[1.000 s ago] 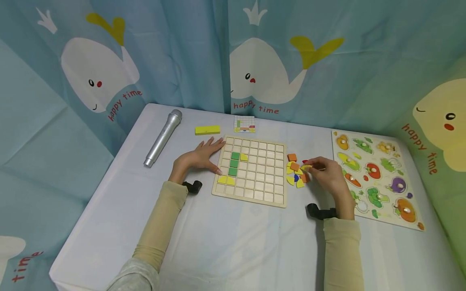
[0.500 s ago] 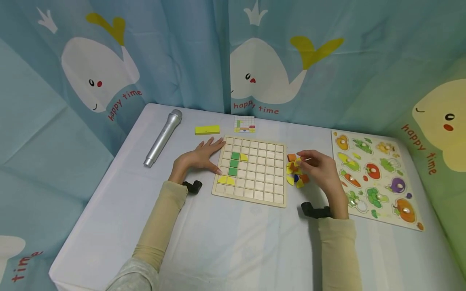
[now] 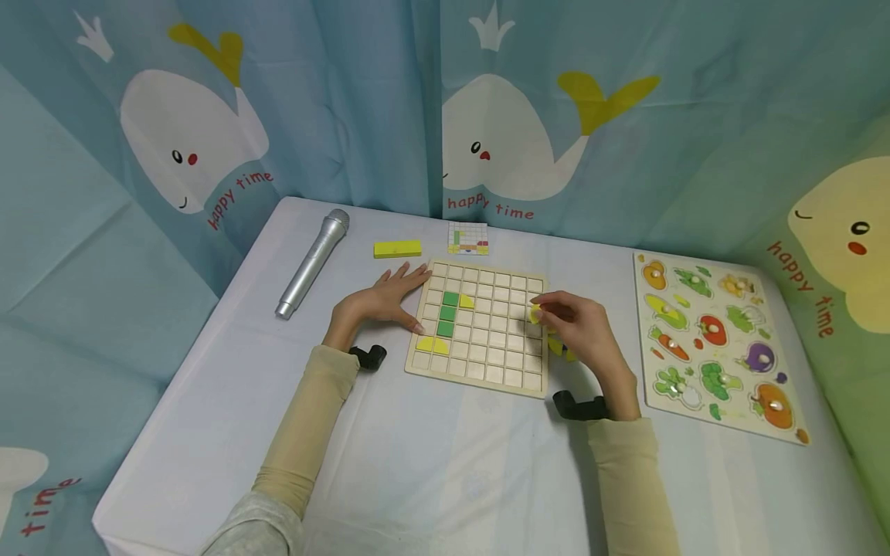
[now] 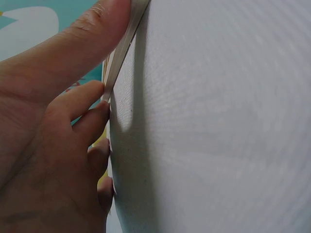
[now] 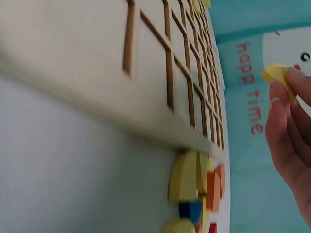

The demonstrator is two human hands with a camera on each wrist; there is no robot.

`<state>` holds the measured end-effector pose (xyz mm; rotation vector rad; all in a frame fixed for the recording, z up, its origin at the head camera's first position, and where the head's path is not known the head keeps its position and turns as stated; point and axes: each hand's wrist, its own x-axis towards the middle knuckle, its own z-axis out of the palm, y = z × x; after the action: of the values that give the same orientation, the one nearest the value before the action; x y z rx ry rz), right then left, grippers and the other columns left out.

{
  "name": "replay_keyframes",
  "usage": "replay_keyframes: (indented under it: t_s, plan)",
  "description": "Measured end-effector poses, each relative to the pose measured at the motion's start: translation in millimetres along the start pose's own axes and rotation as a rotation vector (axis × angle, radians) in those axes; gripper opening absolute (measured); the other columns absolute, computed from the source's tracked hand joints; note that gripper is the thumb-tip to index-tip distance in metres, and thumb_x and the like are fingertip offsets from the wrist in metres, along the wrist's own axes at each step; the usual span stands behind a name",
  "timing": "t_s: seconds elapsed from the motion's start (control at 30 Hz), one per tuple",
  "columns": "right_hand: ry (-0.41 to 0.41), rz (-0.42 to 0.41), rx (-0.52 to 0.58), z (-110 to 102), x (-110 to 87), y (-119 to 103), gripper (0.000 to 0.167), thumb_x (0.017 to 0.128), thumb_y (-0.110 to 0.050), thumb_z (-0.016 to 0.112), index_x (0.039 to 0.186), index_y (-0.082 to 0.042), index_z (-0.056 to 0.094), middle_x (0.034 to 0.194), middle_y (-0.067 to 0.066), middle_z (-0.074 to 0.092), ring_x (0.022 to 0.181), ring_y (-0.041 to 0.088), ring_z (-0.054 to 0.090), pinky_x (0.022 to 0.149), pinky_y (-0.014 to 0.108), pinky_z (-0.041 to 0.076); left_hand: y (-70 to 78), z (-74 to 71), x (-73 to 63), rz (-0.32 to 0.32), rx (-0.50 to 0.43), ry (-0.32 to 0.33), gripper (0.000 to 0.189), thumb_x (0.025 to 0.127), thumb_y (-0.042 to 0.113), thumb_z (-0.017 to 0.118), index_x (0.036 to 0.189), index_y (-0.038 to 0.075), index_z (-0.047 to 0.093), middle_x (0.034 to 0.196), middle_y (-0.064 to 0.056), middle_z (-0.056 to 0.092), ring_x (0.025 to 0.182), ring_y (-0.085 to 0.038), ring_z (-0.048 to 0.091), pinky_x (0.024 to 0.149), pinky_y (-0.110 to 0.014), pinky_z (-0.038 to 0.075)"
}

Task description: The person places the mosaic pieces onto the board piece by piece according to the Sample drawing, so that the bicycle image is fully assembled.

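Observation:
A wooden grid board [image 3: 495, 374] lies mid-table. Set in its cells are several green squares [image 3: 446, 313], a yellow quarter-circle [image 3: 467, 301] beside them and two more yellow pieces [image 3: 433, 345] lower left. My left hand [image 3: 381, 301] spreads along the board's left edge, thumb and fingertips right at the rim; the left wrist view shows the thumb [image 4: 87, 41] against that edge. Over the board's right side, my right hand [image 3: 580, 324] pinches a yellow quarter-circle piece [image 5: 279, 77] between thumb and fingers. Under that hand, loose yellow, orange and blue pieces [image 5: 189, 179] lie beside the board, partly hidden.
Behind the board are a small printed pattern card [image 3: 468, 238] and a yellow block [image 3: 397, 249]. A silver toy microphone [image 3: 311, 264] lies at the left. On the right rests a vegetable peg puzzle [image 3: 723, 347]. A whale-print curtain [image 3: 389, 116] hangs behind the table.
My right hand has moved left from the loose pile to the board's right edge, carrying the yellow quarter-circle piece. The left hand has stayed at the board's left edge.

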<state>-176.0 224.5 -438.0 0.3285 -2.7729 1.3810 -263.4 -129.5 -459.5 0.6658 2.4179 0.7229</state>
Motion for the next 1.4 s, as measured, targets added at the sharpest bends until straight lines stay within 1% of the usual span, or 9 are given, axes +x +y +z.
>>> replay_keyframes:
  t_s: [0.23,0.37,0.47,0.67,0.77,0.9,1.07,1.27,1.4]
  plan:
    - [-0.094,-0.024,0.112,16.4,4.3,-11.4,0.023,0.098,-0.011,0.071,0.118,0.000,0.073,0.097,0.016,0.076,0.083,0.034,0.073,0.074,0.034,0.063,2.1,-0.6,-1.5,-0.014,-0.002,-0.001,0.117,0.080,0.035,0.089,0.167,0.015,0.013,0.175,-0.002,0.001,0.161,-0.028,-0.012,0.130,-0.048,-0.011]
    - [-0.151,-0.008,0.198,26.0,5.6,-17.1,0.024,0.097,-0.008,0.071,0.118,0.002,0.072,0.099,0.019,0.075,0.087,0.037,0.073,0.079,0.040,0.064,3.2,-0.4,-2.5,-0.024,-0.003,-0.002,0.117,0.080,0.035,0.089,0.167,0.016,0.013,0.175,-0.001,0.001,0.161,-0.027,-0.012,0.130,-0.048,-0.011]
    - [-0.177,0.001,0.224,33.4,5.4,-20.6,0.023,0.096,-0.008,0.072,0.117,0.000,0.073,0.101,0.018,0.075,0.088,0.037,0.074,0.081,0.039,0.064,3.4,0.2,-2.1,-0.021,0.002,-0.004,0.117,0.080,0.036,0.089,0.167,0.016,0.012,0.175,0.000,0.000,0.161,-0.026,-0.013,0.130,-0.047,-0.010]
    - [-0.187,-0.029,0.163,44.5,2.4,-26.9,0.020,0.095,-0.013,0.074,0.114,-0.005,0.075,0.109,0.013,0.076,0.092,0.028,0.074,0.080,0.020,0.058,4.3,2.5,2.0,0.001,0.011,-0.006,0.116,0.081,0.036,0.088,0.167,0.016,0.013,0.175,0.000,0.001,0.161,-0.025,-0.012,0.130,-0.046,-0.010]
    - [-0.196,-0.044,0.145,50.6,3.4,-28.5,0.018,0.096,-0.012,0.073,0.112,-0.006,0.076,0.109,0.011,0.076,0.092,0.026,0.073,0.080,0.017,0.057,5.2,3.5,3.8,-0.003,0.019,-0.004,0.115,0.081,0.038,0.088,0.167,0.017,0.013,0.175,0.001,0.002,0.161,-0.025,-0.012,0.130,-0.046,-0.010]
    - [-0.215,-0.071,0.110,59.1,5.7,-34.3,0.016,0.095,-0.011,0.073,0.111,-0.006,0.077,0.106,0.009,0.077,0.091,0.022,0.073,0.082,0.021,0.058,6.5,2.8,2.9,-0.018,0.024,-0.004,0.115,0.082,0.039,0.087,0.167,0.018,0.013,0.175,0.003,0.003,0.161,-0.023,-0.011,0.130,-0.046,-0.010]
    - [-0.267,-0.088,0.079,73.2,11.0,-41.8,0.015,0.094,-0.011,0.074,0.109,-0.006,0.077,0.101,0.007,0.078,0.088,0.018,0.072,0.085,0.029,0.059,5.6,0.8,-1.0,-0.016,0.022,-0.006,0.114,0.082,0.039,0.087,0.167,0.018,0.014,0.175,0.002,0.004,0.161,-0.025,-0.011,0.130,-0.048,-0.009]
    - [-0.356,-0.117,0.047,90.5,18.4,-49.9,0.012,0.096,-0.011,0.073,0.106,-0.008,0.078,0.096,0.004,0.076,0.085,0.014,0.068,0.083,0.031,0.058,2.3,-0.8,-3.6,-0.012,0.015,-0.006,0.115,0.081,0.039,0.087,0.167,0.018,0.013,0.175,0.002,0.003,0.161,-0.026,-0.011,0.130,-0.049,-0.009]
    - [-0.396,-0.128,0.025,99.0,23.1,-56.4,0.011,0.096,-0.010,0.072,0.105,-0.008,0.078,0.094,0.002,0.075,0.085,0.012,0.066,0.081,0.029,0.057,1.0,-1.8,-3.2,-0.001,0.017,-0.006,0.116,0.081,0.039,0.087,0.167,0.018,0.012,0.175,0.001,0.003,0.161,-0.026,-0.011,0.130,-0.048,-0.009]
